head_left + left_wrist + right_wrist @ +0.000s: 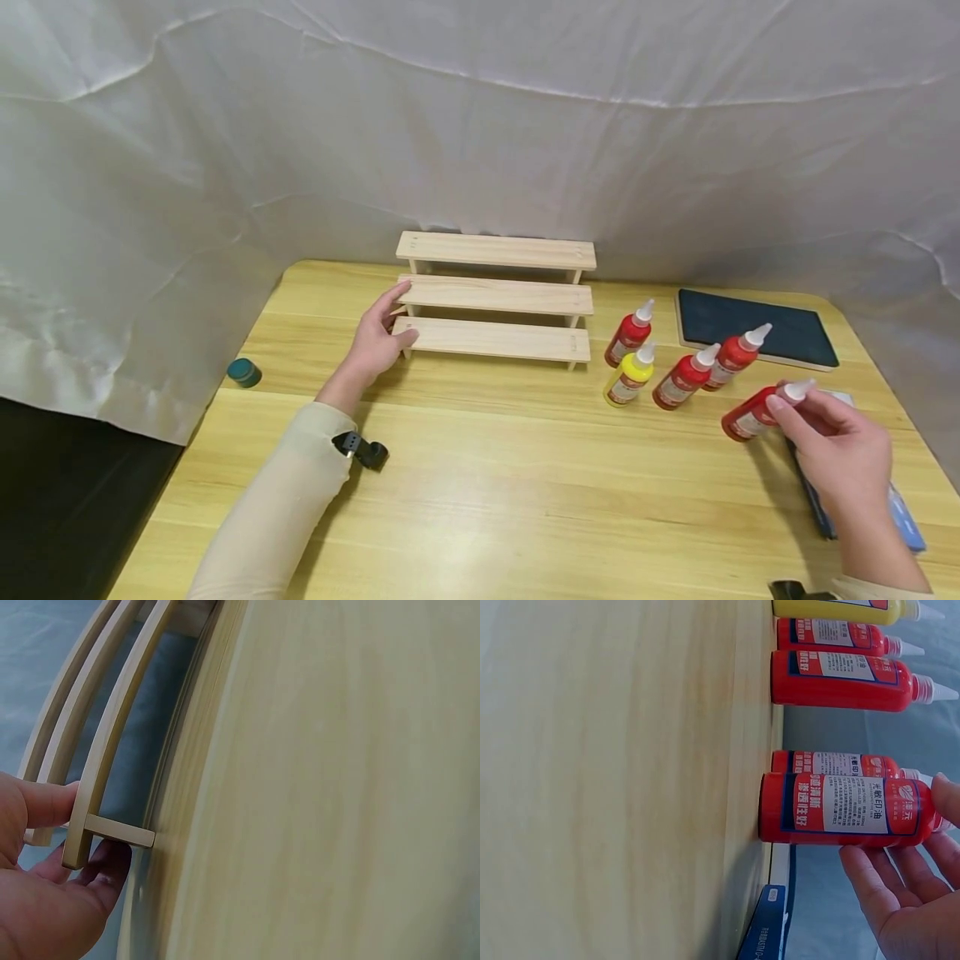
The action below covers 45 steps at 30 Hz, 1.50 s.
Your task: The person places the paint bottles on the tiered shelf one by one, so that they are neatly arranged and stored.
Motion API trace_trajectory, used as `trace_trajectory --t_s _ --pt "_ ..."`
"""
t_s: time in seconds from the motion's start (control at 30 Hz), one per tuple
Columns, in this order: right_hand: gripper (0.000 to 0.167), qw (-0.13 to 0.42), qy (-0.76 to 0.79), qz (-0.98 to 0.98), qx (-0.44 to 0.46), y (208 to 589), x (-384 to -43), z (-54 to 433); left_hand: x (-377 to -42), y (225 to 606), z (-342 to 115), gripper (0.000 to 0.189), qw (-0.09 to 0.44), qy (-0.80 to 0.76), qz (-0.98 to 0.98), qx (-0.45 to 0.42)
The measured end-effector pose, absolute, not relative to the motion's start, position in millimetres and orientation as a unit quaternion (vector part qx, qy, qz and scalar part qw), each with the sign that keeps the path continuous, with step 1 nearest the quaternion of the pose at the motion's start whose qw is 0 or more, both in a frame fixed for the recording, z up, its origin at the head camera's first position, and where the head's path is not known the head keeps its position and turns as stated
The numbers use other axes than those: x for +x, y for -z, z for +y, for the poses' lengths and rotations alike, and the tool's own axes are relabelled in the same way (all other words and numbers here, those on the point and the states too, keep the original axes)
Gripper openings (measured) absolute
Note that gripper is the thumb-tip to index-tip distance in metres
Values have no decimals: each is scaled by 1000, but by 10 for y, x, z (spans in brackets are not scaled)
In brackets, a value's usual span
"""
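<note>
My left hand (pixel 378 337) grips the left end of a three-tier wooden display rack (pixel 491 337), thumb on the lowest step and fingers around the tiers; the left wrist view shows the thumb and fingers on both sides of the front board (pixel 112 742). On the right, my right hand (pixel 843 446) pinches a red squeeze bottle (pixel 844 810) near its white nozzle cap. That bottle tilts a little in the head view. Three more red bottles (pixel 682 382) and a yellow bottle (pixel 628 381) stand upright between it and the rack.
A dark flat pad (pixel 757 327) with a pale edge lies at the back right. Partly under my right arm lies a blue-and-white box (pixel 906 517). A small teal jar (pixel 244 372) sits near the table's left edge. Pale cloth (pixel 480 150) hangs behind the table.
</note>
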State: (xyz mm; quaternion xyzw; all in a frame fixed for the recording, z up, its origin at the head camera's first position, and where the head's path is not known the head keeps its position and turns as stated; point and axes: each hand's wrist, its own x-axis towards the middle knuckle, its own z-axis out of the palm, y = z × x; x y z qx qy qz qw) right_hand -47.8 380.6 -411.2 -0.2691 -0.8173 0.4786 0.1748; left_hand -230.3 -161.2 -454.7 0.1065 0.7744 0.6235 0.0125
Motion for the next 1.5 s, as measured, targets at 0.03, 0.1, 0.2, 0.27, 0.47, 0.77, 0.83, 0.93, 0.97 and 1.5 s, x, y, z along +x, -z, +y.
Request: trace_trajectory --t_s 0.03,0.1,0.2,0.27,0.47,0.77,0.83,0.93,0.97,1.5 --pt "39 176 -477 -818 -269 4113 -478 3808 -2294 4530 -1607 76 14 -625 773 106" --pt "38 176 -475 -820 -266 4114 -475 3812 -2257 4465 -1592 75 17 -628 771 105" --pt "36 183 -475 -819 -265 4115 -469 3812 -2195 4357 -1570 74 19 -630 769 104" --pt "34 188 -478 -817 -264 4113 -465 3808 -2157 4302 -1556 73 19 -633 767 104" --pt "34 189 -474 -813 -279 4089 -458 3785 -2139 4293 -1551 71 15 -641 760 102" --pt "38 194 -487 -805 -279 3940 -443 3698 -2212 4412 -1577 74 23 -648 756 88" --pt "37 202 -490 -805 -265 3883 -444 3667 -2256 4482 -1589 75 24 -650 754 86" --pt "36 213 -482 -813 -248 3788 -447 3613 -2306 4573 -1605 76 19 -652 753 85" --pt "36 216 -478 -816 -242 3757 -448 3593 -2311 4586 -1607 76 18 -650 755 86" --pt "33 229 -438 -849 -189 3334 -526 3318 -2230 4469 -1586 74 10 -647 757 87"
